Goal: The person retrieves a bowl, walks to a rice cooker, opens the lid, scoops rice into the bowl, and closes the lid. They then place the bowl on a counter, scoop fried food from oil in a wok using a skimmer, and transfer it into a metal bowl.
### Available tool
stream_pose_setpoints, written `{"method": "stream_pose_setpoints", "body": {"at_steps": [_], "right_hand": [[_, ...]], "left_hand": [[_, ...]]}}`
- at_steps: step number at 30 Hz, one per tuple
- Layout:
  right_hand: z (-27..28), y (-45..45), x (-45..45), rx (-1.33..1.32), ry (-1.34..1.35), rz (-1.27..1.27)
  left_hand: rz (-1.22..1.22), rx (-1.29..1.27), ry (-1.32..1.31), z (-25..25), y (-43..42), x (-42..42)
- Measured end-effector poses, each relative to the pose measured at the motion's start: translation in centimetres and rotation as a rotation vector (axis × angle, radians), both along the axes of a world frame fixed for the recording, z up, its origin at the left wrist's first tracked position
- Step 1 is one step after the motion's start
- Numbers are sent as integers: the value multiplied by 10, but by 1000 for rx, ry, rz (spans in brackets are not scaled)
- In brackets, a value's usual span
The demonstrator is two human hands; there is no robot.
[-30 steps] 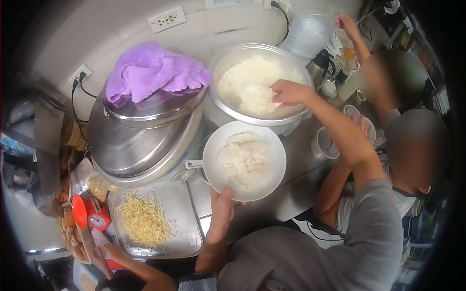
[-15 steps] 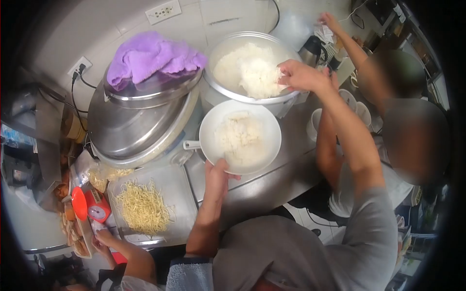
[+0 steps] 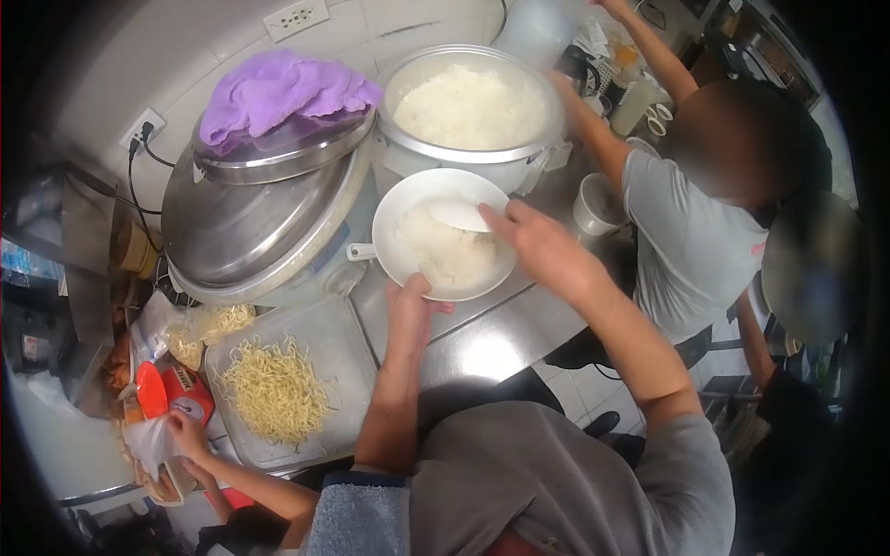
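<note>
Resting in left fingers [image 3: 418, 285]: bowl [image 3: 387, 222]; in right fingers [image 3: 502, 223]: paddle [image 3: 461, 216].

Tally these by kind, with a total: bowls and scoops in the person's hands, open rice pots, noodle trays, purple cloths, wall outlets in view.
Held bowls: 1
Held scoops: 1
Open rice pots: 1
Noodle trays: 1
Purple cloths: 1
Wall outlets: 2
Total: 7

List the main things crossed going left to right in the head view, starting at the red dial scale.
Red dial scale, yellow noodles, white bowl of rice, white cup, co-worker's grey shirt.
</note>
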State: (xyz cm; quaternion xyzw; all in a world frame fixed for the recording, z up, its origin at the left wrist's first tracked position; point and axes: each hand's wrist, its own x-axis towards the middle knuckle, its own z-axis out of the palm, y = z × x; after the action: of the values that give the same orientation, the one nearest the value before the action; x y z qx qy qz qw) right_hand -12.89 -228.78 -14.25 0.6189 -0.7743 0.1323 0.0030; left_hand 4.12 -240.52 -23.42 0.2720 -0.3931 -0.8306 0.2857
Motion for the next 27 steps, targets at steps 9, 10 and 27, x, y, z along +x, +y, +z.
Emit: {"method": "stream_pose_setpoints", "body": {"at_steps": [9, 10, 27], "right_hand": [[43, 14, 18, 190, 28, 71], [49, 12, 17, 219, 33, 82], [19, 7, -21, 118, -34, 96]], "left_hand": [[48, -19, 5, -10, 12, 9], [52, -9, -1, -11, 12, 8], [137, -16, 19, -19, 17, 17]]}}
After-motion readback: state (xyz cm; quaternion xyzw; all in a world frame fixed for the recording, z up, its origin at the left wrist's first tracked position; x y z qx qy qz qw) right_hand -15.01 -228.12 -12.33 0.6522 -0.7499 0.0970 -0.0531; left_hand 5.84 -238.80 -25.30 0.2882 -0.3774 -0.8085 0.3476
